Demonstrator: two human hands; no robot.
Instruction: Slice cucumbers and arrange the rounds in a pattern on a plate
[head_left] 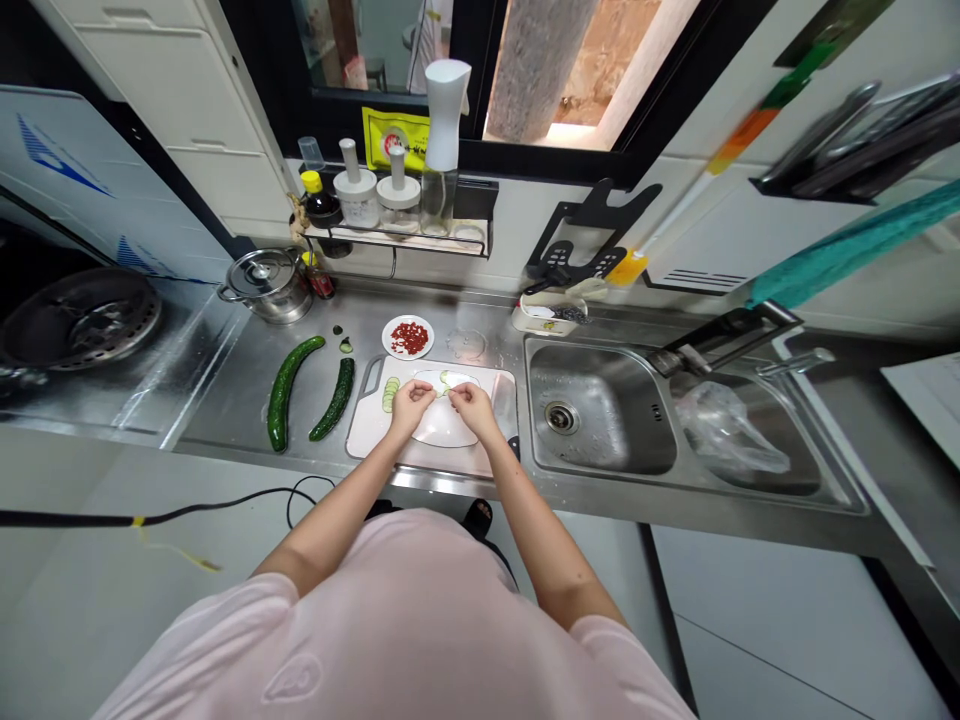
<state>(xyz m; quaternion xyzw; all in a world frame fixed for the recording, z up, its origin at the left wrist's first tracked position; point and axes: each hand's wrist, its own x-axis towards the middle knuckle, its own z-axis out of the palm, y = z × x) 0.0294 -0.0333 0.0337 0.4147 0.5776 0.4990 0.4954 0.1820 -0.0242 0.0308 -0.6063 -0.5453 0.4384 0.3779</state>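
Note:
My left hand (pixel 413 402) and my right hand (pixel 472 402) are close together over a white plate (pixel 444 435), fingertips pinched. A few pale green cucumber slices (pixel 448 379) lie at the plate's far side, and one slice shows at my right fingertips. Whatever the left fingertips pinch is too small to make out. The plate rests on a white cutting board (pixel 367 430) with a grey handle. Left of the plate, a row of overlapping cucumber slices (pixel 390 394) lies on the board. A knife (pixel 513 446) lies along the board's right edge, its dark handle nearest me.
Left of the board lie a long cucumber (pixel 291 390), a shorter cut cucumber (pixel 334 400) and end pieces (pixel 345 345). Behind stands a plate of chopped red pieces (pixel 409 338). A lidded pot (pixel 270 285) is back left; a double sink (pixel 600 410) is right.

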